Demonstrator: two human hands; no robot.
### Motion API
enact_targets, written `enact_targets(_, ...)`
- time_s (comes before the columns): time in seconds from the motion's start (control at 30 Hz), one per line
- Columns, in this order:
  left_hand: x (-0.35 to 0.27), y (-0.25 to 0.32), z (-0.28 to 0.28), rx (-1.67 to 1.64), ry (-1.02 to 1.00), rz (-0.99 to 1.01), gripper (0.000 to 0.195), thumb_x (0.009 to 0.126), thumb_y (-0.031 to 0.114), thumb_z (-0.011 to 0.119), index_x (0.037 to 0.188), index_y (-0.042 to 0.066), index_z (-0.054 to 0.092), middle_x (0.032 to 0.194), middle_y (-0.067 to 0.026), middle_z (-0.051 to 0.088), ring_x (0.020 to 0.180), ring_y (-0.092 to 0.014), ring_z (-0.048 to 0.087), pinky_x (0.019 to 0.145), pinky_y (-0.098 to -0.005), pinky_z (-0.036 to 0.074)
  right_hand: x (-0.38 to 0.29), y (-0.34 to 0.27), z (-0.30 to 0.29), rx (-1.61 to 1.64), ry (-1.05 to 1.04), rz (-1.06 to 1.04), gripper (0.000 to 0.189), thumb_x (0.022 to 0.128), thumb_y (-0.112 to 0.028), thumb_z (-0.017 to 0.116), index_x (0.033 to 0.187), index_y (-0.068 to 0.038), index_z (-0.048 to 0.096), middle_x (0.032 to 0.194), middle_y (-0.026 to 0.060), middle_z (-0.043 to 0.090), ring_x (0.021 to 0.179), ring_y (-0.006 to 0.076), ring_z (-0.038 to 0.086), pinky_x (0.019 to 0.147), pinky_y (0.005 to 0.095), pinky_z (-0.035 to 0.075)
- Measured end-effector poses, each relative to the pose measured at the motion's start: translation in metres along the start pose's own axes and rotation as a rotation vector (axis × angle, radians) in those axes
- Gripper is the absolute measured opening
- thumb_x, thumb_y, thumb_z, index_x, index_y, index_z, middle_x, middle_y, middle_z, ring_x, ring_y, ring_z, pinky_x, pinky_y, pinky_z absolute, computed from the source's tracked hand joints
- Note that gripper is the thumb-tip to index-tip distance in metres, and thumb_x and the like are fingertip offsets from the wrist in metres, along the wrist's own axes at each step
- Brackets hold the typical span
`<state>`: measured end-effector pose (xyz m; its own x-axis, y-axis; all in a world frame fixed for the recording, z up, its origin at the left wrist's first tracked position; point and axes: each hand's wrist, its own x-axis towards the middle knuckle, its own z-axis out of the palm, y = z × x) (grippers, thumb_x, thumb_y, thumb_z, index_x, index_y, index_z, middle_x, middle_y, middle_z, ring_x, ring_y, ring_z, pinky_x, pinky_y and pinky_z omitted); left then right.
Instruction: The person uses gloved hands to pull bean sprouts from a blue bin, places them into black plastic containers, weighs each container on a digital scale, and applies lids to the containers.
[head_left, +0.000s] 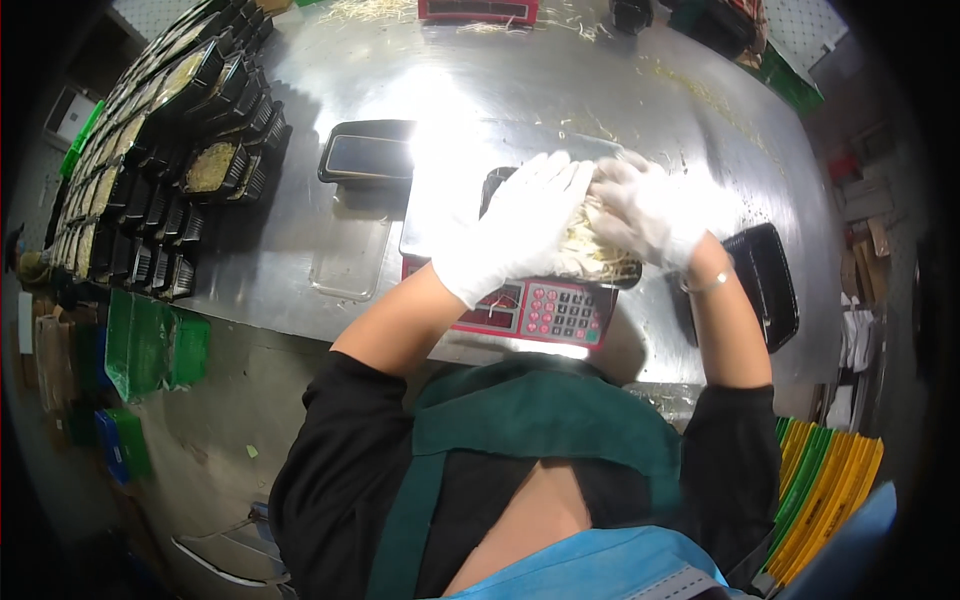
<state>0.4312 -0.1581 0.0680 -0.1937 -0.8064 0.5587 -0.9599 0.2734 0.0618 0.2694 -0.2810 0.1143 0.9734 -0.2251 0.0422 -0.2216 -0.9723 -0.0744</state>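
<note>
A black plastic tray (495, 180) filled with pale bean sprouts (581, 247) sits on the platform of a red electronic scale (566, 311). My left hand (525, 217), in a white glove, lies flat over the tray's left side, its fingers stretched out across the sprouts. From the right, my gloved right hand (652, 210) reaches over the tray with bent fingers touching the sprouts. Motion blur and glare hide whether any sprouts are pinched there. Both hands cover much of the tray and platform. The scale's keypad faces me; its display is partly covered.
Filled black trays (184, 82) stand in tall stacks on the left of the steel table (285, 247). Left of the scale are a black tray (367, 180) and a clear plastic lid (349, 259). Another black tray (780, 285) lies right. Another person (724, 22) is across the table.
</note>
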Motion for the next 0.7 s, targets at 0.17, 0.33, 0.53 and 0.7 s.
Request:
enact_targets(0.17, -0.013, 0.002, 0.004, -0.294, -0.225, -0.185, 0.099, 0.068, 0.046, 0.076, 0.14, -0.005, 0.03, 0.118, -0.0256, 0.054, 0.111, -0.039, 0.052, 0.102, -0.0457, 0.036, -0.038, 0.008, 0.015, 0.967, 0.042, 0.309, 0.052, 0.082, -0.004, 0.066, 0.132, -0.006, 0.051, 0.133, 0.0152, 0.05, 0.118, 0.0267, 0.052, 0.102, 0.0354, 0.041)
enact_targets(0.33, -0.001, 0.0, 0.001, -0.325, -0.434, -0.262, 0.102, 0.068, 0.049, 0.075, 0.14, -0.005, 0.028, 0.119, -0.0263, 0.052, 0.108, -0.04, 0.053, 0.097, -0.0464, 0.04, -0.06, 0.028, 0.044, 0.924, 0.36, 0.249, 0.025, 0.083, 0.006, 0.062, 0.105, -0.004, 0.068, 0.086, 0.0034, 0.062, 0.074, 0.0115, 0.057, 0.067, 0.0256, 0.049)
enact_targets(0.53, -0.002, 0.001, -0.009, -0.321, -0.442, -0.275, 0.108, 0.067, 0.055, 0.075, 0.144, 0.0, 0.024, 0.127, -0.0261, 0.045, 0.112, -0.043, 0.048, 0.097, -0.0463, 0.04, -0.188, 0.069, -0.022, 0.864, 0.874, 0.765, 0.023, 0.092, -0.011, 0.06, 0.11, 0.002, 0.063, 0.102, 0.0104, 0.068, 0.077, 0.0117, 0.066, 0.07, 0.0204, 0.053)
enact_targets(0.7, 0.009, -0.001, -0.018, -0.206, -0.421, -0.159, 0.115, 0.063, 0.059, 0.076, 0.144, -0.003, 0.024, 0.131, -0.0243, 0.043, 0.124, -0.039, 0.041, 0.108, -0.0492, 0.026, -0.239, 0.102, -0.023, 0.429, 0.447, 1.196, 0.036, 0.093, -0.018, 0.061, 0.122, 0.002, 0.059, 0.115, 0.0099, 0.065, 0.097, 0.0124, 0.06, 0.088, 0.0244, 0.046)
